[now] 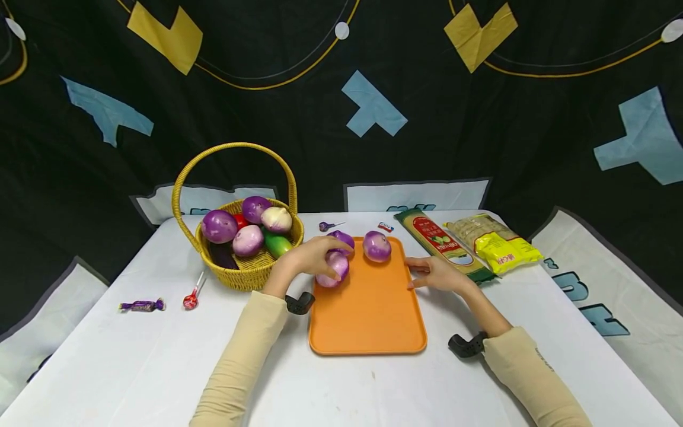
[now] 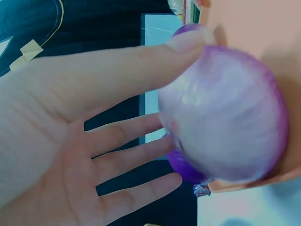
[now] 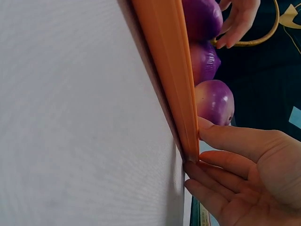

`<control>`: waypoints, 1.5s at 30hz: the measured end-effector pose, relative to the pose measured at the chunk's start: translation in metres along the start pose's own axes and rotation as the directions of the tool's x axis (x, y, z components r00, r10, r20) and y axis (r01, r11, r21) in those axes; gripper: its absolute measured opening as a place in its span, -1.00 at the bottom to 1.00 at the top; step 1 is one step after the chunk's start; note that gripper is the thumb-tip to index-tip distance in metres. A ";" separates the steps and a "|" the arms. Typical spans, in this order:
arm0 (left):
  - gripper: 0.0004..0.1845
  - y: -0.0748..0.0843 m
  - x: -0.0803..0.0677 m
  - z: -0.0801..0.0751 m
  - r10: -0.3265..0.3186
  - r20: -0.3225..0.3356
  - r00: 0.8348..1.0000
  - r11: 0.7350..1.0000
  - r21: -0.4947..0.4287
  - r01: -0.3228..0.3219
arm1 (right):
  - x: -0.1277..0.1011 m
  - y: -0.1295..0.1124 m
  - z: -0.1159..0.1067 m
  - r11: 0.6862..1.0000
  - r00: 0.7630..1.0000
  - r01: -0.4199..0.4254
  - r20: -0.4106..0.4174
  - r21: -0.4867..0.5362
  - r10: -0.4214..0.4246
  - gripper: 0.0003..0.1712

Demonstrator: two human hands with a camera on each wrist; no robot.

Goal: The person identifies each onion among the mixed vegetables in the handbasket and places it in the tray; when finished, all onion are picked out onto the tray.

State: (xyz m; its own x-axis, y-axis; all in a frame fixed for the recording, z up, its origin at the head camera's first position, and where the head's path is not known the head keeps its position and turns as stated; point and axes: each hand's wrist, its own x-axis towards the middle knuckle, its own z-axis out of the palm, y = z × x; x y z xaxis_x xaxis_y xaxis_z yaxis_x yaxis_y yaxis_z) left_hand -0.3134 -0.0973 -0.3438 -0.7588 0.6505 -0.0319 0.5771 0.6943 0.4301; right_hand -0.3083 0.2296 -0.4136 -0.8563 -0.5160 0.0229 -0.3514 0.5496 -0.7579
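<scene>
An orange tray [image 1: 368, 314] lies on the white table. Three purple onions sit at its far end: one near the left rim [image 1: 335, 268], one behind it [image 1: 344, 238], one to the right [image 1: 376, 246]. My left hand [image 1: 312, 256] lies over the near-left onion [image 2: 225, 117]; the thumb [image 2: 155, 56] rests on its top, and the straight fingers [image 2: 136, 155] reach along its side. My right hand [image 1: 434, 274] touches the tray's right rim [image 3: 174, 70] with its thumb [image 3: 225, 136] and fingertips [image 3: 207, 172]. All three onions [image 3: 214, 101] show beyond that rim.
A yellow wicker basket [image 1: 251, 277] holding onions and other vegetables stands left of the tray. A noodle packet [image 1: 443, 243] and a yellow bag [image 1: 498, 249] lie to the right. A wrapped candy [image 1: 141, 305], a lollipop [image 1: 191, 299] and small sweets [image 1: 326, 225] lie on the table.
</scene>
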 end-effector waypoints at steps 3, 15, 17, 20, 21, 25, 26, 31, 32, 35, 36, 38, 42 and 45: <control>-0.37 -0.001 -0.004 -0.004 0.002 -0.005 1.000 1.000 -0.019 -0.003 | 0.001 -0.001 0.001 1.000 1.000 0.003 0.003 -0.003 -0.003 -0.27; -0.42 -0.019 -0.029 -0.035 -0.004 -0.221 0.975 0.997 -0.072 -0.012 | 0.000 0.001 0.000 0.999 1.000 -0.027 -0.006 -0.031 0.027 -0.26; -0.43 -0.022 -0.035 -0.043 -0.024 -0.265 0.964 0.996 -0.088 0.000 | -0.001 0.001 0.000 0.999 0.999 -0.030 -0.011 -0.032 0.030 -0.26; -0.42 -0.028 -0.046 -0.054 -0.063 -0.286 0.956 0.994 -0.105 0.034 | -0.002 0.002 0.000 1.000 1.000 -0.022 -0.008 -0.020 0.022 -0.26; -0.40 -0.031 -0.050 -0.058 -0.079 -0.281 0.957 0.993 -0.109 0.050 | -0.002 0.003 0.000 1.000 1.000 -0.017 -0.006 -0.020 0.017 -0.26; -0.33 -0.039 -0.065 -0.079 -0.153 -0.209 0.966 0.985 -0.114 0.131 | -0.003 0.003 0.002 1.000 1.000 0.004 0.003 -0.012 -0.004 -0.25; -0.31 -0.041 -0.067 -0.086 -0.183 -0.188 0.965 0.981 -0.107 0.165 | -0.002 0.003 0.002 1.000 1.000 0.007 0.002 -0.010 -0.007 -0.25; -0.31 -0.059 -0.061 -0.113 -0.259 -0.105 0.960 0.966 -0.018 0.259 | 0.000 0.002 0.000 1.000 1.000 0.013 0.003 0.011 -0.013 -0.27; -0.32 -0.064 -0.057 -0.117 -0.262 -0.092 0.961 0.965 -0.001 0.264 | -0.001 0.002 0.000 1.000 1.000 0.012 0.005 0.011 -0.012 -0.27; -0.36 -0.080 -0.047 -0.122 -0.268 -0.071 0.961 0.962 0.028 0.270 | 0.000 0.002 0.000 1.000 1.000 0.012 0.005 0.003 -0.012 -0.27; -0.36 -0.085 -0.044 -0.123 -0.277 -0.067 0.959 0.960 0.034 0.280 | -0.001 0.001 0.000 1.000 1.000 0.012 0.003 0.001 -0.012 -0.27; -0.35 -0.093 -0.040 -0.122 -0.313 -0.049 0.948 0.949 0.020 0.314 | -0.001 0.001 0.001 1.000 1.000 0.014 0.003 0.000 -0.014 -0.26; -0.35 -0.104 -0.036 -0.119 -0.338 -0.015 0.941 0.941 0.026 0.338 | -0.002 -0.001 0.001 1.000 1.000 0.012 -0.002 0.001 -0.012 -0.26; -0.34 -0.108 -0.034 -0.116 -0.336 0.000 0.942 0.941 0.031 0.336 | -0.001 -0.001 0.001 1.000 1.000 0.014 -0.001 -0.003 -0.014 -0.26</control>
State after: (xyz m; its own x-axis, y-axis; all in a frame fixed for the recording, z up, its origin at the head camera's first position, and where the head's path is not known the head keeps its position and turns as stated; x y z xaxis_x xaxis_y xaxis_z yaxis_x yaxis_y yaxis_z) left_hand -0.3849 -0.2308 -0.2842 -0.9087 0.3790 -0.1747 0.2975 0.8819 0.3658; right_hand -0.3071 0.2291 -0.4138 -0.8516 -0.5231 0.0341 -0.3647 0.5446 -0.7553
